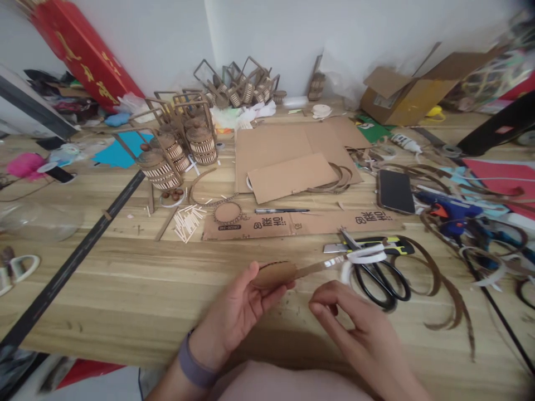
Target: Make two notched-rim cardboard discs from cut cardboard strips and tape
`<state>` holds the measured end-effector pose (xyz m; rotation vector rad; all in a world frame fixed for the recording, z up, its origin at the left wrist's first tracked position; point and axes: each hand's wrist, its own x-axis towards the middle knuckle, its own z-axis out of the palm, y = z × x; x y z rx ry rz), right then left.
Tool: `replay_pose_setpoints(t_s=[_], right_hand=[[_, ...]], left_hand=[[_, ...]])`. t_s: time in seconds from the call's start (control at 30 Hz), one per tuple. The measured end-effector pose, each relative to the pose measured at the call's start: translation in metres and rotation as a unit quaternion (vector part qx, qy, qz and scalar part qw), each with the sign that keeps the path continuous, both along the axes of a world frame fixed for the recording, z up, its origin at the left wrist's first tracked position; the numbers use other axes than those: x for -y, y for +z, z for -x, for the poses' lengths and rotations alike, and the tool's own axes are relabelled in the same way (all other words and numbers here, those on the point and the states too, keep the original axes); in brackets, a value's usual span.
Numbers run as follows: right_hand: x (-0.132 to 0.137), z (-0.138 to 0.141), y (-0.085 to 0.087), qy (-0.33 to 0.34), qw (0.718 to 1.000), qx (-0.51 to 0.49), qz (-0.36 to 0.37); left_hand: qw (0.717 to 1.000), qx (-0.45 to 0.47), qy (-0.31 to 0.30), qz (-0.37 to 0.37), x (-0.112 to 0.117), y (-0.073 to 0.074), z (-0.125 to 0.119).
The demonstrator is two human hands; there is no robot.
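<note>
My left hand [240, 314] holds a round cardboard disc [273, 275] between thumb and fingers, tilted above the table. From the disc's right edge a brown strip [311, 269] runs towards a white tape roll [368, 253]. To the right, apart from the disc, my right hand [355, 320] has thumb and forefinger pinched together; whatever is between them, if anything, is too small to see. Black-handled scissors [382, 281] lie just beyond this hand, with a yellow-and-black box cutter [399, 245] behind them.
A printed cardboard strip [292, 225], a pen [282, 210] and cardboard sheets [276, 145] lie ahead. Small wooden sticks [188, 223] and handled baskets [200, 145] stand left. A phone [395, 191], blue glue gun [451, 214] and curled brown strips [457, 306] occupy the right.
</note>
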<state>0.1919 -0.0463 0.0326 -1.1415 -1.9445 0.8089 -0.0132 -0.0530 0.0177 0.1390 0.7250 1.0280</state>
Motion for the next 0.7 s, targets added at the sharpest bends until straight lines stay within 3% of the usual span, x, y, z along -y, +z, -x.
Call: replay_pose_setpoints(t_s=[0.1, 0.17, 0.3, 0.5, 0.7], right_hand=[[-0.004, 0.003, -0.018, -0.055, 0.983, -0.073, 0.158], [-0.009, 0.006, -0.024, -0.072, 0.965, -0.139, 0.211], [-0.012, 0.012, -0.021, -0.062, 0.951, -0.197, 0.228], [-0.009, 0.020, -0.016, -0.064, 0.936, -0.244, 0.244], [-0.010, 0.018, -0.011, -0.066, 0.929, -0.272, 0.240]], left_hand=[[0.999, 0.031, -0.013, 0.031, -0.002, 0.002, 0.000], [0.999, 0.032, -0.025, 0.035, -0.002, 0.004, -0.001], [0.999, -0.021, -0.039, 0.029, -0.001, 0.005, -0.006], [0.976, -0.172, 0.074, -0.113, 0.002, 0.003, -0.011], [0.957, -0.261, 0.079, -0.101, 0.001, 0.004, -0.012]])
